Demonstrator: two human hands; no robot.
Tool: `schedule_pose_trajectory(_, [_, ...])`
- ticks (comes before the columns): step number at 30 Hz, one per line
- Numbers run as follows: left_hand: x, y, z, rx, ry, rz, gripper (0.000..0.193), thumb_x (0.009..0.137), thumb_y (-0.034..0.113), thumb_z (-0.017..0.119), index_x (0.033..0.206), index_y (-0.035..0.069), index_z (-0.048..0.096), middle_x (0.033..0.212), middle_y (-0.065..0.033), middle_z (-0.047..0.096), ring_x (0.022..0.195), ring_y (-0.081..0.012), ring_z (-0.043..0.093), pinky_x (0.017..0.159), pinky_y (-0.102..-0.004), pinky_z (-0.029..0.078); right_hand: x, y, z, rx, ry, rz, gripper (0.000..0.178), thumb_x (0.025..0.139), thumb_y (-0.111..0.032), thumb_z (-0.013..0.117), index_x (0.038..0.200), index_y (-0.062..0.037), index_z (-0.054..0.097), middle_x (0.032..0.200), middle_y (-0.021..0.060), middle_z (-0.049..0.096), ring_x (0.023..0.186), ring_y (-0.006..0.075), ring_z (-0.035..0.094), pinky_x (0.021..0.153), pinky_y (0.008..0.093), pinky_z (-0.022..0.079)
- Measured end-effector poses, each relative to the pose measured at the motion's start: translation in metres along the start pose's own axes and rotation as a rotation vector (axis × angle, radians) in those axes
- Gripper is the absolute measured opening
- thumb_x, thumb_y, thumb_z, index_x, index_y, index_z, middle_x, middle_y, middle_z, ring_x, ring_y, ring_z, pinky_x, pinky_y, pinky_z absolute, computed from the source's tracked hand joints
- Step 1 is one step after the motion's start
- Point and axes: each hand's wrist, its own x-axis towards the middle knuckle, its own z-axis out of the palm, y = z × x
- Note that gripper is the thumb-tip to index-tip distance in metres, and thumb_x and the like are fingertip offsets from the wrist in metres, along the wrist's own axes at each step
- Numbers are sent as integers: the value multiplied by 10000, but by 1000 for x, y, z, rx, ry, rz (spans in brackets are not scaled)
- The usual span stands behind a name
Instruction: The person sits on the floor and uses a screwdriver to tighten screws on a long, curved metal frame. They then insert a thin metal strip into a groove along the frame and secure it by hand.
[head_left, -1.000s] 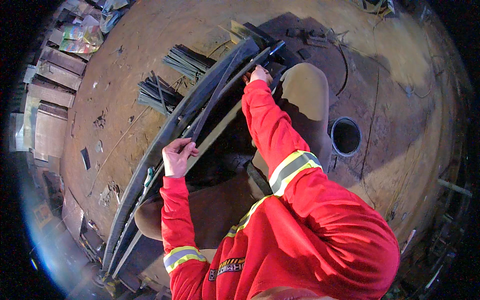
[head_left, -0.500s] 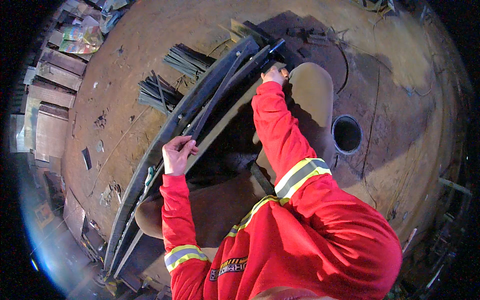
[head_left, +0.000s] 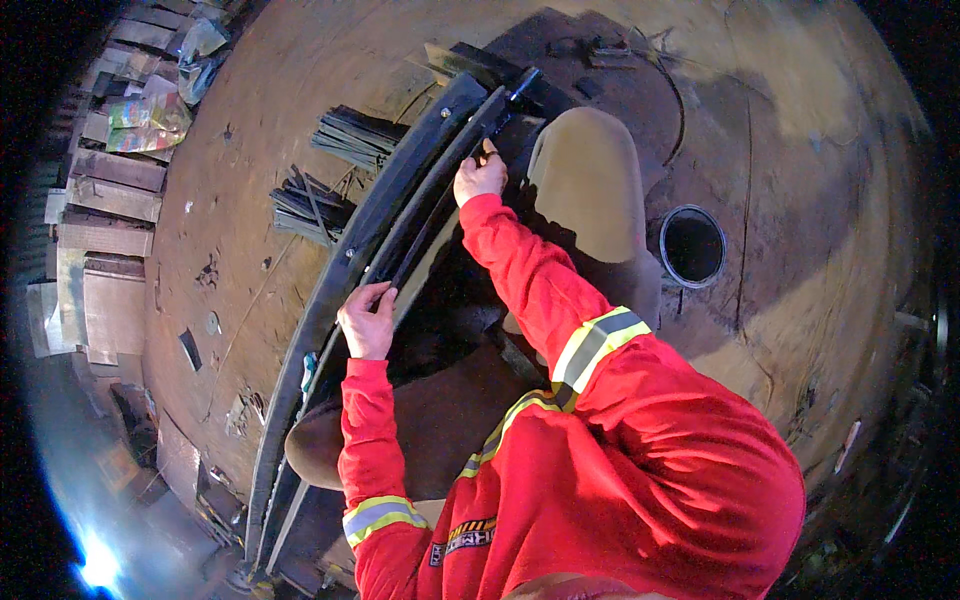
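Observation:
A long, gently curved dark beam (head_left: 408, 165) with bolts along it runs diagonally in front of my knees. A thin dark flat strip (head_left: 422, 240) lies along the beam's inner side, between my hands. My left hand (head_left: 367, 322) pinches the strip's near end between thumb and fingers. Farther up, my right hand (head_left: 481, 178) rests at the inner rail, its fingers curled together; what they grip is hidden. A teal and white hand tool (head_left: 308, 372) lies on the beam below my left hand.
Two bundles of dark strips, one farther (head_left: 355, 138) and one nearer (head_left: 308, 210), lie beyond the beam. A round dark opening with a metal rim (head_left: 693, 207) is right of my knee. Cardboard pieces (head_left: 112, 300) line the left edge. A cable (head_left: 682, 110) curves across the rusty floor.
My right hand has moved left from beside my knee to the inner rail. The strip, raised across the beam before, now lies lower along its inner side. My left hand still pinches it.

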Motion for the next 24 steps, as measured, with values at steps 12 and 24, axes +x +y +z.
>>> schedule_pose_trajectory(12, [1,24,6,241,91,230,99,766,58,719,846,4,696,759,-111,651,680,-210,644,644,-292,505,6,0,0,19,-43,-23,540,798,-129,621,1301,13,484,1179,224,566,1089,344,550,978,374,413])
schedule_pose_trajectory(24, [-5,13,4,451,252,300,60,762,98,696,787,58,659,770,-100,644,703,-285,633,642,-371,502,9,14,13,334,-122,-13,477,785,-23,605,1246,45,503,1165,202,592,1080,270,569,965,349,419])
